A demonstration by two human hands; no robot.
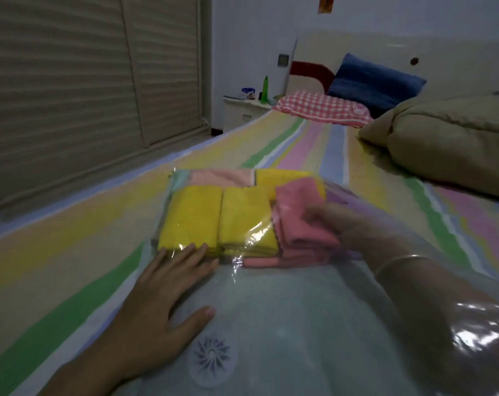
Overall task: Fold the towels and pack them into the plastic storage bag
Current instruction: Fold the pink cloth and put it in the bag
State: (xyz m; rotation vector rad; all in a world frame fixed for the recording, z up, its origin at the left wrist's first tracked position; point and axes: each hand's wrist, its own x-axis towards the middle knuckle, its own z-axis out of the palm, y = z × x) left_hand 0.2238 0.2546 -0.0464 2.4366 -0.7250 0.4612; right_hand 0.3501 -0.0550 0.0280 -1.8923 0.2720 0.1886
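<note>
A clear plastic storage bag [285,304] lies flat on the striped bed. Its far end holds several folded towels: two yellow ones [191,217] side by side at the front, pale pink and yellow ones behind. My left hand [156,298] lies flat on top of the bag with fingers straight, fingertips at the near edge of the yellow towels. My right hand [337,221] reaches inside the bag, seen through the plastic, and grips a folded pink towel [302,218] at the right end of the row. A bangle sits on that wrist.
A round white valve [211,354] is set in the bag's near part. A beige folded quilt [448,138] fills the bed's right side. Pink checked and blue pillows [322,107] lie at the headboard. A nightstand [242,108] with a green bottle stands far left.
</note>
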